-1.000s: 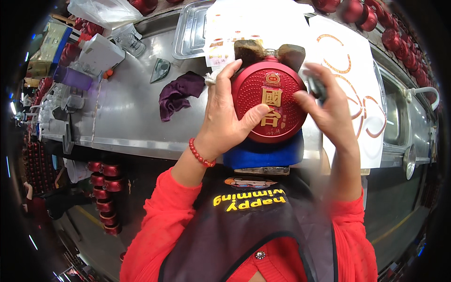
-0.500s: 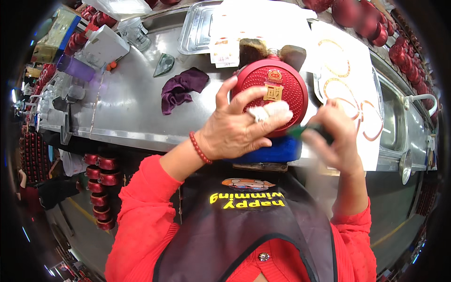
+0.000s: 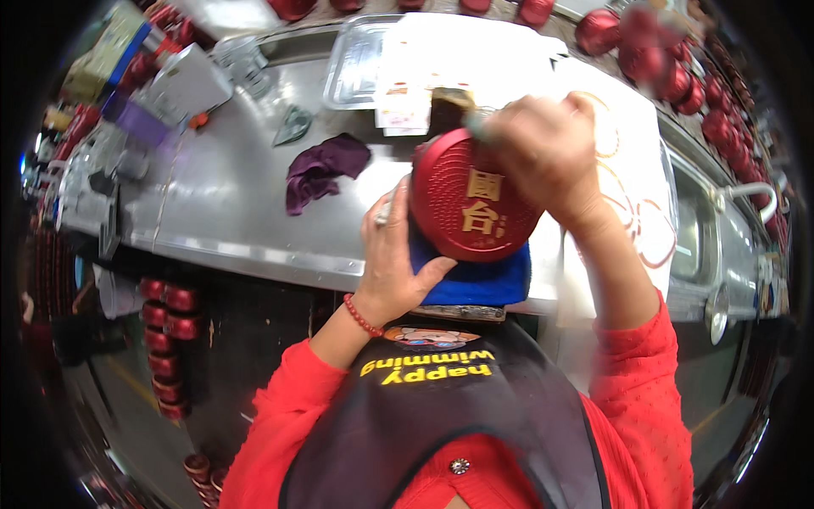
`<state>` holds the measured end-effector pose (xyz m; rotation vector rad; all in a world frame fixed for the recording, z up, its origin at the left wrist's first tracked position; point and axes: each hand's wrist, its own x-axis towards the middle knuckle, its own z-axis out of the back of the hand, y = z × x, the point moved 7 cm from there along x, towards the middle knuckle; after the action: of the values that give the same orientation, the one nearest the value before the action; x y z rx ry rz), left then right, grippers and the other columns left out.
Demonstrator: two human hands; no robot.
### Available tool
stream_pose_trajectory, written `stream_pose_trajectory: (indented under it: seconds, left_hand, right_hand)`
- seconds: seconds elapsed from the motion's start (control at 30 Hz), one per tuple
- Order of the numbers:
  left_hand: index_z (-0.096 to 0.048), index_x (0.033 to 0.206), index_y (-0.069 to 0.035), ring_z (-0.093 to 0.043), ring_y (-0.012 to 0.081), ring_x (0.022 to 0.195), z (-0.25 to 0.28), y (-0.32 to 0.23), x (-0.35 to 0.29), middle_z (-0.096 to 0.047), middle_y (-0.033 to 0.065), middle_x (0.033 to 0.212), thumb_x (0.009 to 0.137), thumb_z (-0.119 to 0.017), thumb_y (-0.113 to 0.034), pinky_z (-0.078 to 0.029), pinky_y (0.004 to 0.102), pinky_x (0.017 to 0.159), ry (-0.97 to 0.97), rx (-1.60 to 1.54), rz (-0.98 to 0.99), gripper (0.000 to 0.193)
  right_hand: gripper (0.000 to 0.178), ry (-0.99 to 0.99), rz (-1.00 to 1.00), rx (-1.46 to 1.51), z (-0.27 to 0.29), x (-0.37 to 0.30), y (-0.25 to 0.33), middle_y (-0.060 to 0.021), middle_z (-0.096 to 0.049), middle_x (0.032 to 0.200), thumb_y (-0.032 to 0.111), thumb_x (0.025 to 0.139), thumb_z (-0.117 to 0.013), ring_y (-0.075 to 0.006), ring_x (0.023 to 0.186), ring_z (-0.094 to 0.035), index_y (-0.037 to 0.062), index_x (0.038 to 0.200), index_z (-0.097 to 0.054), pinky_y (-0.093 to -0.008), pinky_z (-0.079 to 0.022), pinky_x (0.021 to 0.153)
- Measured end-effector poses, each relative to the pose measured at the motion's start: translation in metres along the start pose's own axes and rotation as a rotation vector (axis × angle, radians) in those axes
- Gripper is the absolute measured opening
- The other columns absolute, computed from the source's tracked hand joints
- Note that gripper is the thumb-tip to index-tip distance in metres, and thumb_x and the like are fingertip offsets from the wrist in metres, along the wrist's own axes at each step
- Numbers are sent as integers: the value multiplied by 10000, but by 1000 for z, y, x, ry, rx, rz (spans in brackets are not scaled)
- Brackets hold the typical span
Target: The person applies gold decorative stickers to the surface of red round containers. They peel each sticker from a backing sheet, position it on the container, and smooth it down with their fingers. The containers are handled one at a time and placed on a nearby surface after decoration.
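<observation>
A round, flat red bottle (image 3: 449, 187) with gold characters and a dotted face leans on a folded blue cloth (image 3: 487, 284) at the counter's front edge. My left hand (image 3: 394, 259) steadies its left side, thumb along the lower rim. Something pale shows on the fingers of that hand. Over the bottle's upper right, my right hand (image 3: 547, 153) is closed and blurred. A green tool tip (image 3: 477, 127) pokes out from its fingers by the bottle's top edge. The rest of the tool is hidden.
Left of the bottle a purple cloth (image 3: 326, 170) lies crumpled on the metal counter, with a small greenish clear piece (image 3: 292, 125) behind it. A clear tray (image 3: 352, 64) stands at the back. White sheets with red-edged rings (image 3: 655, 233) spread right, near a sink (image 3: 695, 220).
My right hand has moved from the bottle's lower right up over its top right. My left hand has slid off the face to the left side. The bottle has tilted, showing more gold lettering.
</observation>
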<state>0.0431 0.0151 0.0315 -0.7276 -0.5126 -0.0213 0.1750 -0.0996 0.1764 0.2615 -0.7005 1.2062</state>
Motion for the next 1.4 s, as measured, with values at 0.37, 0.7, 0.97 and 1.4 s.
stream_pose_trajectory:
  seconds: [0.37,0.7,0.97,1.4]
  left_hand:
    - [-172,1593,95,-423,411,1381,-5,9,-3,-389,286,1532,878,-818,-417,-330,493,1160,42,-242,118,1092]
    - [-161,1603,78,-513,333,1350,-9,16,-8,-429,243,1519,868,-828,-450,-402,439,1134,52,-372,233,1125]
    - [-105,1611,59,-500,297,1364,-10,16,-9,-406,217,1529,872,-829,-449,-406,426,1142,58,-445,261,1152]
    - [-112,1609,64,-400,327,1449,-7,8,4,-321,238,1593,875,-798,-515,-331,451,1198,50,-404,123,1160]
  right_hand:
    - [354,270,-602,280,-4,-142,-123,-176,-647,1344,-89,897,-578,-333,1255,-614,-2,1221,-689,-424,-514,1051]
    - [394,738,-579,56,-152,-144,-223,-137,-590,1415,-56,921,-549,-328,1313,-543,61,1263,-705,-423,-498,1101]
    - [304,550,-454,78,-177,-117,-261,-86,-494,1456,9,914,-662,-312,1370,-485,133,1188,-709,-433,-513,1118]
    - [160,251,-399,304,-78,-103,-242,-124,-579,1283,143,940,-734,-297,1157,-595,37,907,-618,-385,-488,996]
